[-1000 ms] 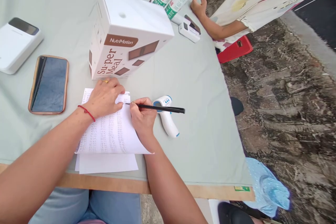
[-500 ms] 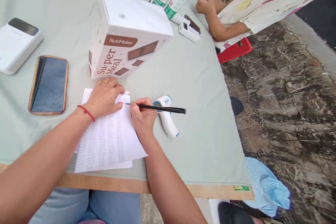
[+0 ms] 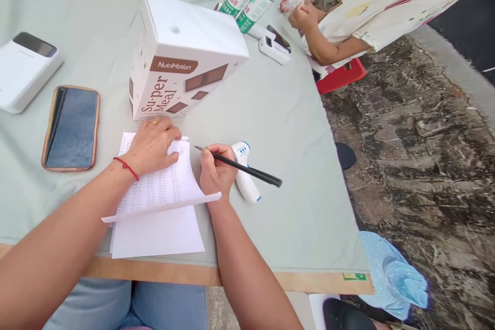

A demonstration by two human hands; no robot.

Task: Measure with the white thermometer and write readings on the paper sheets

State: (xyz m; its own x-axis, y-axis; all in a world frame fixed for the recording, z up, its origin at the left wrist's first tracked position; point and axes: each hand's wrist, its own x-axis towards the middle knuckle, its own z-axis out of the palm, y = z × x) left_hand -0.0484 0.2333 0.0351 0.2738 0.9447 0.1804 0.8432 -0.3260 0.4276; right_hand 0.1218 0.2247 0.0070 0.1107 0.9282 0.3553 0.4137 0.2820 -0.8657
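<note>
My left hand (image 3: pixel 157 143) lies palm down on the top of a handwritten sheet of paper (image 3: pixel 157 183), fingers slightly bent and thumb apart. Columns of small writing cover the sheet, and its lower end curls up off the white paper (image 3: pixel 158 234) beneath. Just right of the sheet, my right hand (image 3: pixel 217 170) grips a black pen (image 3: pixel 255 171), its tip raised beside the upper right paper edge. Partly behind that hand lies a white and blue infrared thermometer (image 3: pixel 247 185). A white Su-per Meal box (image 3: pixel 189 56) stands beyond my left hand.
On the left are a phone (image 3: pixel 72 128) and a white device with a dark screen (image 3: pixel 29 72). Water bottles (image 3: pixel 253 7) and a small white device (image 3: pixel 274 50) sit at the back. Another person's hands (image 3: pixel 299 13) hold clear plastic beside a red stool (image 3: pixel 342 76).
My right hand has moved slightly right, taking the pen tip off the sheet. The sheet's lower end has curled upward, uncovering the paper below. My left hand stays put.
</note>
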